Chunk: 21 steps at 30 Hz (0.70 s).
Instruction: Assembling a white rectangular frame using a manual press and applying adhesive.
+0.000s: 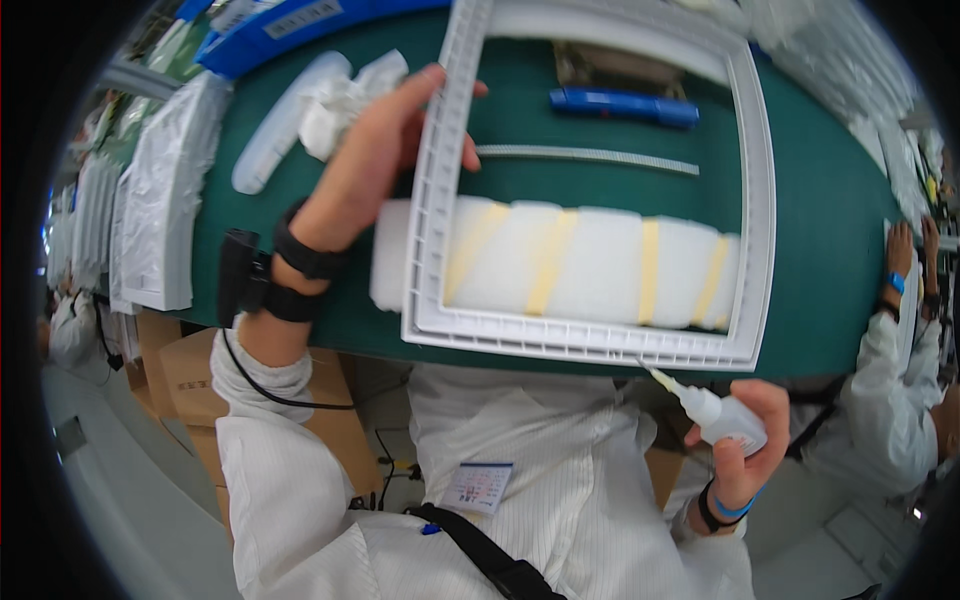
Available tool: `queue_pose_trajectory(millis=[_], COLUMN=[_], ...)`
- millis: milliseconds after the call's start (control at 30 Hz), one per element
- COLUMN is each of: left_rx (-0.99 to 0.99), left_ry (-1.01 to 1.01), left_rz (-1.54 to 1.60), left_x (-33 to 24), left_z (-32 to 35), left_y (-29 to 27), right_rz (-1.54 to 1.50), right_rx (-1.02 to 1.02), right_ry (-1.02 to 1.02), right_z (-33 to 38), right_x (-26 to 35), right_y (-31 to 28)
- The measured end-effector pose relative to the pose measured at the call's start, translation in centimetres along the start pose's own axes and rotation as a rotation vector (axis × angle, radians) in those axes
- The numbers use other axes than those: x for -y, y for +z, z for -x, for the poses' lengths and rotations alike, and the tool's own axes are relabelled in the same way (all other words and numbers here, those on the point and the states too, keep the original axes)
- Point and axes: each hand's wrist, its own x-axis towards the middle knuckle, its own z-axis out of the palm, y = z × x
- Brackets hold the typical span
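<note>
A white rectangular plastic frame with a ribbed edge is held tilted over the green table. My left hand is closed round its left side, with some fingers showing inside the opening. In my right hand is a small white squeeze bottle with a thin nozzle. The nozzle tip is at the frame's near edge, right of the middle; whether it touches I cannot tell. Through the opening I see a white padded roll banded with yellow tape, a thin pale ribbed strip and a blue marker.
Crumpled white tissue and a translucent plastic piece lie left of my left hand. Behind them is a blue bin. White wrapped panels stand at the left edge. Cardboard boxes are below. A co-worker's hand is at right.
</note>
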Motion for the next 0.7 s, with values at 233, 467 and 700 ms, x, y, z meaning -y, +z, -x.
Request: queue_pose_trajectory(millis=[233, 467, 700], left_rx=[0.048, 0.224, 0.269], left_ry=[-0.046, -0.048, 0.023], left_rz=[0.101, 0.339, 0.306], left_x=[-0.2, 1.0, 1.7], left_z=[-0.1, -1.1, -0.5], left_y=[0.0, -3.3, -3.1], right_rz=[-0.362, -0.318, -0.232], right_rx=[-0.093, -0.143, -0.115], right_ry=[-0.008, -0.093, -0.054], right_z=[-1.5, -6.6, -15.2], right_x=[-2.0, -3.0, -3.3], right_y=[-2.0, -7.6, -10.2])
